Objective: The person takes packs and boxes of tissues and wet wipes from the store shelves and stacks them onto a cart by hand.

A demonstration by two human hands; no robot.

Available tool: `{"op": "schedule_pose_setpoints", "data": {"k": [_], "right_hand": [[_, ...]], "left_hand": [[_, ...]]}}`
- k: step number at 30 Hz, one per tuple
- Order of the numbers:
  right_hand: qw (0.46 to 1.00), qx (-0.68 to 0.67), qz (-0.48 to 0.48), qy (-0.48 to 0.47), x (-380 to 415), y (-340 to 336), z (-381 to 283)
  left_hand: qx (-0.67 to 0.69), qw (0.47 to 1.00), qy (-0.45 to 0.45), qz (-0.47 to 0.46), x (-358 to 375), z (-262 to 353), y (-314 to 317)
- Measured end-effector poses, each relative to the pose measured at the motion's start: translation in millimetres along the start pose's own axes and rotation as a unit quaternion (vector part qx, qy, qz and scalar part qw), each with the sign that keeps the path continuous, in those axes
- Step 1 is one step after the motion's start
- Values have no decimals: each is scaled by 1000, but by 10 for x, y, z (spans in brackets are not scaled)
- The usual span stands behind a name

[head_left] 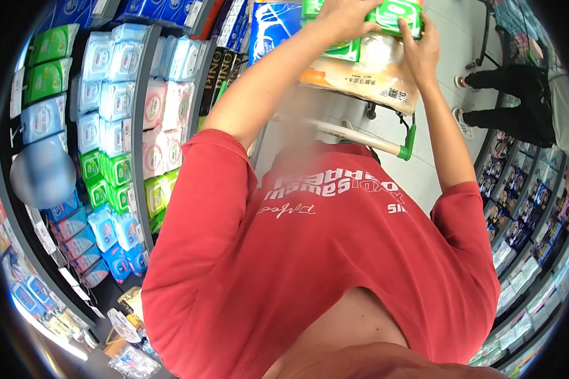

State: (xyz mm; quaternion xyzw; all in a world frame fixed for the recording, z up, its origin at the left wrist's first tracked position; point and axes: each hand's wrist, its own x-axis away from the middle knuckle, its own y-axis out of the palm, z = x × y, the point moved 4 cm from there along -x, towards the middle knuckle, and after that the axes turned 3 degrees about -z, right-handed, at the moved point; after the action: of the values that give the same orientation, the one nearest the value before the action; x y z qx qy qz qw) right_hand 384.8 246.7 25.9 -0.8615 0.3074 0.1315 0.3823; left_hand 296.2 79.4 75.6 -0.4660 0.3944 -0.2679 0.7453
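At the top of the head view, a green pack of wet wipes [395,14] is between my two hands above a shopping cart. My right hand [422,52] grips its right edge, with thumb and fingers bent round it. My left hand [348,18] is at its left edge, thumb against the pack; part of that hand is cut off by the frame's top. Below it another green pack [346,50] lies on a large beige package with printed characters [360,79]. A blue package [275,28] stands to the left of these in the cart.
The cart's handle [360,136] runs close before my red shirt. Shelves of wipes packs [117,63] rise close on the left. Along the right runs another stocked shelf [518,183]. A person in black trousers [518,101] stands on the right beside another cart.
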Motion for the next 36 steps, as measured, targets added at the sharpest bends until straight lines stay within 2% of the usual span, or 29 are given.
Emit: {"op": "schedule_pose_setpoints", "data": {"k": [1, 2, 3, 5, 6, 7, 9, 12, 13, 15, 17, 21, 26, 32, 34, 35, 36], "right_hand": [[1000, -5, -9, -5, -3, -28, -53], [991, 32, 62, -111, 4, -147, -208], [965, 65, 135, -217, 74, -242, -380], [977, -48, -45, -203, 452, -317, -600], [957, -92, -155, -228, 712, -272, -699], [922, -133, -261, -252, 998, -203, -781], [894, -119, -361, -237, 1498, -28, -1051], [916, -52, -358, -175, 1838, 364, -1413], [904, -78, -369, -200, 1942, 516, -1476], [845, -26, -527, -85, 2117, 949, -1467], [833, 71, -539, -102, 2191, 1158, -1557], [828, 96, -534, -139, 2196, 1345, -1657], [840, 105, -501, -179, 2322, 1551, -1961], [854, 94, -487, -159, 2535, 1658, -2358], [850, 104, -494, -148, 2590, 1676, -2431], [845, 112, -504, -138, 2615, 1672, -2451], [849, 110, -494, -148, 2650, 1664, -2487]], "left_hand": [[-5, 998, 2, 56, 89, 24, -28], [-12, 994, 5, 111, 192, 43, -107], [-19, 993, -6, 112, 312, 17, -172], [-30, 983, 9, 180, 622, 89, -461], [19, 980, -64, 185, 848, 39, -457], [11, 980, -71, 188, 1061, 21, -492], [55, 968, -150, 191, 1510, -109, -596], [40, 942, -246, 225, 2232, -304, -718], [42, 933, -275, 226, 2506, -370, -760], [60, 905, -355, 225, 3082, -474, -893], [57, 883, -404, 232, 3612, -515, -1106], [42, 843, -444, 301, 4511, -495, -1624], [-90, 823, -444, 343, 5387, -557, -2501], [-236, 794, -419, 373, 6067, -691, -3854], [-313, 799, -421, 293, 6242, -803, -4197], [-308, 801, -420, 295, 6306, -834, -4346], [-340, 797, -431, 252, 6337, -873, -4468]]}}
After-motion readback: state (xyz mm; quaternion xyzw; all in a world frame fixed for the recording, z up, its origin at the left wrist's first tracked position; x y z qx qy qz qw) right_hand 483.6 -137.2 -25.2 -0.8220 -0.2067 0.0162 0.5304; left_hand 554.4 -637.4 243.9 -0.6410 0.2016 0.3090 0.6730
